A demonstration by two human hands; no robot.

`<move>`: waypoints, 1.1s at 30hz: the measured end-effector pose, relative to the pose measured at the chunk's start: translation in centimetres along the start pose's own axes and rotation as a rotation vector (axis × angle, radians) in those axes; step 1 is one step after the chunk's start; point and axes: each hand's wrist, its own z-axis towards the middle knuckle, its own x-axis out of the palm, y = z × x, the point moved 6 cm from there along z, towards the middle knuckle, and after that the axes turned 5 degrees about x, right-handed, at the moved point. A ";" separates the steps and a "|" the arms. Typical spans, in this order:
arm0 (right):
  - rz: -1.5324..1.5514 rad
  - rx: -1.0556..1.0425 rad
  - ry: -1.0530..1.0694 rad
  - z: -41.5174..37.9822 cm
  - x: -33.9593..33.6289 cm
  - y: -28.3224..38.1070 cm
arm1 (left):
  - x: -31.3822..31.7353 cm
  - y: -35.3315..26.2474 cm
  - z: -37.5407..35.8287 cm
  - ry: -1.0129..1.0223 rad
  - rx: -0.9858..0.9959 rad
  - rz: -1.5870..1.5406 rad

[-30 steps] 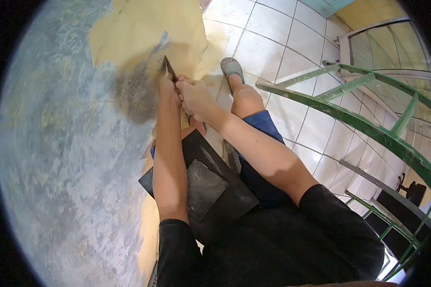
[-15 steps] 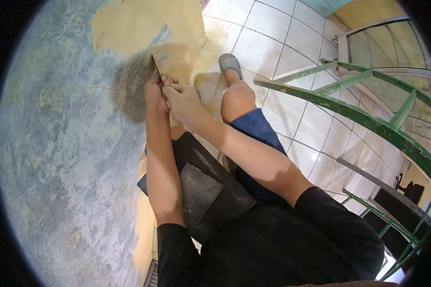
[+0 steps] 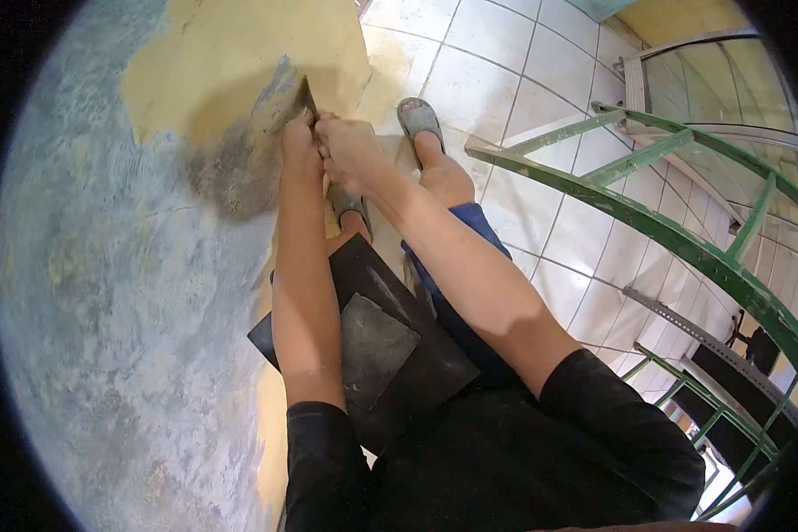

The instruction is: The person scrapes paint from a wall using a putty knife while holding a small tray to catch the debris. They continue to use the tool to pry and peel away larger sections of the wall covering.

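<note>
My left hand (image 3: 301, 140) and my right hand (image 3: 349, 149) are close together, both closed around the handle of a scraper. The handle is mostly hidden by the fingers. The scraper's dark blade (image 3: 305, 94) points away from me, its tip over the yellow paint (image 3: 239, 53) of the wall. Beside the blade, a narrow blue-grey streak (image 3: 275, 86) runs through that yellow. Shadow from my hands falls on the mottled blue-grey wall surface (image 3: 124, 293) at the left.
A green ladder (image 3: 629, 199) stands at right on the white tiled floor (image 3: 479, 80). A dark board-like sheet (image 3: 417, 355) lies over my lap under my arms. My sandalled foot (image 3: 421, 120) is near the wall's base. A perforated metal bar (image 3: 683, 328) lies beyond the ladder.
Both hands and the scraper have moved farther away from me along the wall, and the blade now shows its broader face. The view has shifted a little, bringing a second sandal into sight.
</note>
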 end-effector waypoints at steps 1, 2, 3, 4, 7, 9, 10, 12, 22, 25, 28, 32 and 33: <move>-0.007 0.049 -0.079 1.5 -0.3 0.0 | -0.1 0.1 0.8 -0.001 -0.003 0.005; -0.016 0.094 -0.155 2.8 -0.5 0.0 | -0.1 0.4 1.8 -0.023 -0.068 -0.085; -0.015 0.096 -0.156 3.6 -0.7 -0.4 | -0.2 1.0 2.7 -0.047 -0.136 -0.180; 0.012 0.065 -0.126 4.3 -0.8 -0.7 | -0.9 1.7 3.8 -0.050 -0.142 -0.181; 0.032 0.025 -0.075 5.2 -1.0 -1.2 | -2.1 2.3 5.7 0.063 -0.181 -0.266; 0.022 0.005 -0.065 4.0 -1.1 -0.9 | -1.9 3.0 5.6 0.147 -0.250 -0.277; 0.040 0.007 -0.061 2.5 -0.7 -0.7 | -0.8 2.6 4.2 0.150 -0.248 -0.277; 0.055 0.009 -0.047 0.2 -0.3 -0.7 | -0.3 1.1 0.6 -0.056 -0.104 -0.207; -0.224 -0.053 0.056 -6.6 1.5 -3.9 | -1.3 -2.2 -10.1 -0.164 0.112 -0.339; -0.227 -0.051 0.041 -6.4 1.6 -3.8 | -1.8 -1.8 -9.5 -0.123 0.094 -0.301; -0.206 -0.027 0.017 -5.7 1.5 -3.3 | -1.8 -1.2 -7.6 -0.055 0.065 -0.288; -0.098 0.007 -0.026 -2.3 0.5 -1.7 | -2.0 0.8 -1.8 0.023 -0.034 -0.283; -0.101 0.008 -0.030 -1.6 0.3 -1.1 | -1.2 1.1 -0.7 0.068 -0.073 -0.344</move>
